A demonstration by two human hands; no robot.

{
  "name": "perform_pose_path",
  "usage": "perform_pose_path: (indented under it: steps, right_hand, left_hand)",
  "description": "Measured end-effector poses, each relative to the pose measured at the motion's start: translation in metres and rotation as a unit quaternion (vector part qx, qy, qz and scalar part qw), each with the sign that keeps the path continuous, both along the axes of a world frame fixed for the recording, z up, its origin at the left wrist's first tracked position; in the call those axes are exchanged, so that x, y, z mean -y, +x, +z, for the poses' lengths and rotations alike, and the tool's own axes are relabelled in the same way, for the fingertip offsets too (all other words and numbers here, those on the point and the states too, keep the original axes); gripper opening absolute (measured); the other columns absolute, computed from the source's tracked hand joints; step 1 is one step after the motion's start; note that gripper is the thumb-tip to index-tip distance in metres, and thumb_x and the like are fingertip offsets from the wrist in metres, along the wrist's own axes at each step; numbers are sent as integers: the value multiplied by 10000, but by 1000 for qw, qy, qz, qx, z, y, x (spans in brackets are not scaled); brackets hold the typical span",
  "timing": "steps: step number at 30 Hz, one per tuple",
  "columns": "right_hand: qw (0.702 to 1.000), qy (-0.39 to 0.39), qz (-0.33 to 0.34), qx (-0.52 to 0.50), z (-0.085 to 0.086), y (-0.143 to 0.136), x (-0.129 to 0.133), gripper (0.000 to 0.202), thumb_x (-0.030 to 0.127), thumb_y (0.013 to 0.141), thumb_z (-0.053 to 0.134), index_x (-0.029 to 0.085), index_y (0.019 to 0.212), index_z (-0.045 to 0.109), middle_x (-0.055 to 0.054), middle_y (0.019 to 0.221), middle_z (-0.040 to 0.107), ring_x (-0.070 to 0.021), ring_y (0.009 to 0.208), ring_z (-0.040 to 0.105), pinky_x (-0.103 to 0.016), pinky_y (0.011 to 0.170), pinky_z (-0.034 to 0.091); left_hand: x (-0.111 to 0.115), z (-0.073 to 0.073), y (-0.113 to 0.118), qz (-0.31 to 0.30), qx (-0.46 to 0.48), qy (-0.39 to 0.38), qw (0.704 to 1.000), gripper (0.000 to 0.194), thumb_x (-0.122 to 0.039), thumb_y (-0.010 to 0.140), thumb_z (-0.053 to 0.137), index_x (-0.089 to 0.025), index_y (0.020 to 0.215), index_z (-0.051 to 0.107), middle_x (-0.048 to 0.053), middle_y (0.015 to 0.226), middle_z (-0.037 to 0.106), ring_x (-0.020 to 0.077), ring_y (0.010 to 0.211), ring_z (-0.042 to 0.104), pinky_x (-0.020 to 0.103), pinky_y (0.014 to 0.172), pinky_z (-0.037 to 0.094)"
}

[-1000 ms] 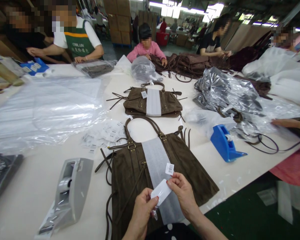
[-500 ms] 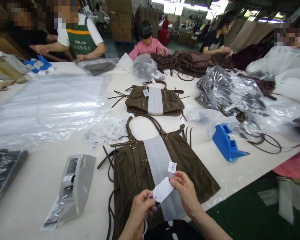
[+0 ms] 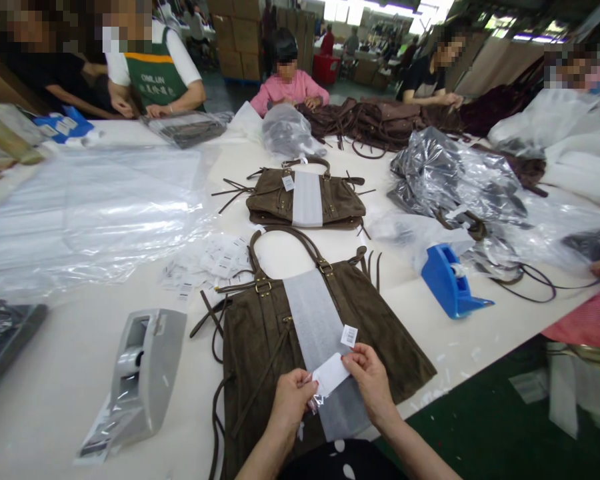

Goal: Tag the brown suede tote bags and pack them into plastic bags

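A dark olive handbag point(image 3: 260, 347) lies flat in front of me, its handles pointing away and a strip of white tissue paper point(image 3: 313, 313) around its middle. Over it, a white hang tag point(image 3: 330, 375) is pinched between my two hands. My left hand point(image 3: 291, 398) is closed on the tag's lower left end, where a bit of clear plastic also shows. With thumb and fingertips, my right hand point(image 3: 369, 377) grips the upper right end. A small barcode sticker point(image 3: 349, 335) stands out just above my right fingertips. The lower part of the bag is hidden by my arms.
A grey tape dispenser point(image 3: 155, 373) stands on the left, a blue tape dispenser point(image 3: 453, 283) on the right. Loose barcode labels point(image 3: 213, 263) lie near clear plastic bags point(image 3: 110, 200). Beyond is a second olive handbag point(image 3: 270, 197). Several people work across the table.
My left hand has shifted slightly up and right along the tag, covering more of its end. The view has moved a little; the bag lies as before.
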State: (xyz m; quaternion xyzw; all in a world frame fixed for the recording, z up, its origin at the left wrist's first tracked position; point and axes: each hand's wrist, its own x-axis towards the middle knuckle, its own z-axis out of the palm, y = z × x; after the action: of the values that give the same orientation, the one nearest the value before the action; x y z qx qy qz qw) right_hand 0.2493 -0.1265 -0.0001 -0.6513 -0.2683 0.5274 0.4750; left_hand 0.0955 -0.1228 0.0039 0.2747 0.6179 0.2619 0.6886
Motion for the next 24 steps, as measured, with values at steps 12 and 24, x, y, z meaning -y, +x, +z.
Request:
perform_pose_path:
  steps: [12, 24]
  right_hand:
    - [968, 9, 242, 67, 20, 35, -11, 221, 305, 685, 613, 181, 596, 452, 55, 545, 448, -86, 527, 386, -210, 497, 288]
    - [920, -30, 385, 67, -3, 29, -21, 55, 240, 668, 578, 193, 682, 552, 66, 503, 476, -83, 478, 405, -186, 454, 269]
  left_hand:
    - [-15, -25, -1, -97, -46, 38, 993, 46, -179, 530, 534, -144, 505, 518, -52, 385, 442, 79, 368, 393, 210, 395, 251]
    - [-18, -30, -4, -131, -40, 41, 990, 63, -214, 538, 521, -152, 524, 519, -48, 388, 469, 83, 373, 402, 212, 405, 286]
